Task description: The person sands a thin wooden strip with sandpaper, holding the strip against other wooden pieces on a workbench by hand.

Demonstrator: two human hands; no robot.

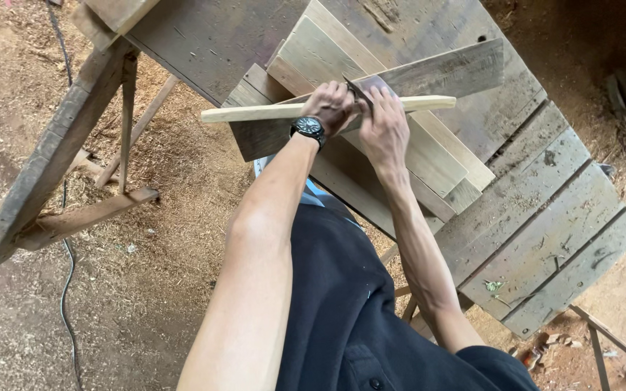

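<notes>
A thin pale wooden strip [255, 112] lies across a stack of grey planks [436, 72] on a rough wooden workbench [545, 232]. My left hand [331, 105], with a black wristwatch [308, 128] on the wrist, grips the strip near its middle. My right hand [384, 130] is pressed right beside it, fingers curled over the strip. A dark metal blade [360, 90], like that of a try square, pokes up between the two hands. Which hand holds it is unclear.
Pale boards [443, 156] lie stacked under the grey plank. A wooden trestle [59, 166] stands to the left on a sawdust-covered floor, with a thin cable [67, 289] running along it. Scrap and debris [545, 347] lie under the bench at lower right.
</notes>
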